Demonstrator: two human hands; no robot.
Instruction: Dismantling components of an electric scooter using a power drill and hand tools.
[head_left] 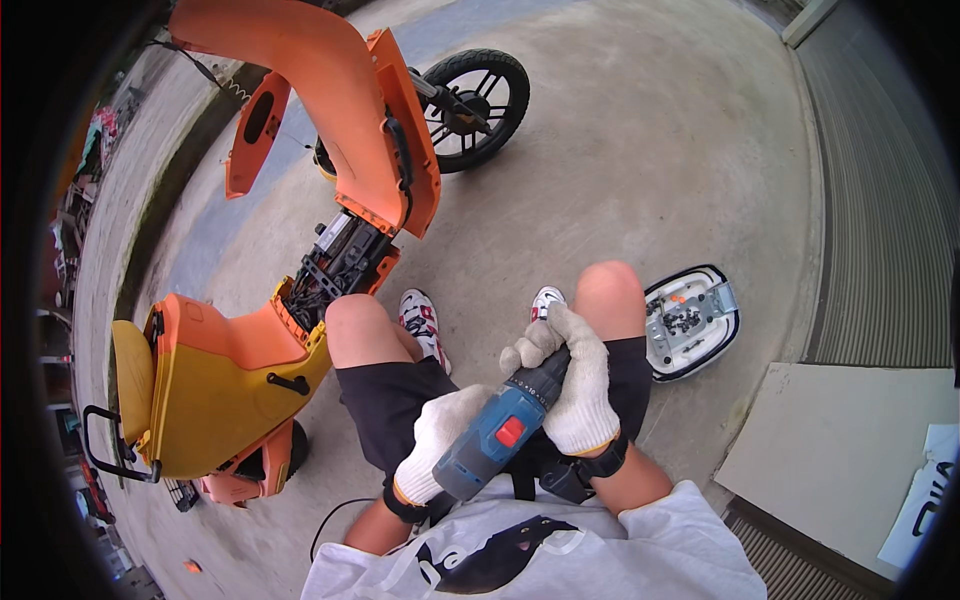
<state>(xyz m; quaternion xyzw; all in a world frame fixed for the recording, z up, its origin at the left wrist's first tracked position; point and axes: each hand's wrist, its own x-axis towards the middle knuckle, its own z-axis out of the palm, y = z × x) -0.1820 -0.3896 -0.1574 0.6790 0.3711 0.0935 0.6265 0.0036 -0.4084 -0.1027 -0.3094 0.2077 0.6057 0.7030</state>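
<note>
Over the lap, between bare knees: blue-and-black cordless drill with red button (503, 430). Left gloved hand (437, 440) wrapped round its rear body, right gloved hand (572, 380) closed over the chuck end, probably gripping it. Orange-and-yellow partly stripped scooter (300, 230) lies left on concrete.

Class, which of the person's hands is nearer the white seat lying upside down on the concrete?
Right. The right hand grips the drill front, closer to the seat; the left hand holds its handle, farther away.

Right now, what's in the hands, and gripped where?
A blue cordless drill. The left hand grips its handle end; the right hand wraps the front by the chuck.
</note>
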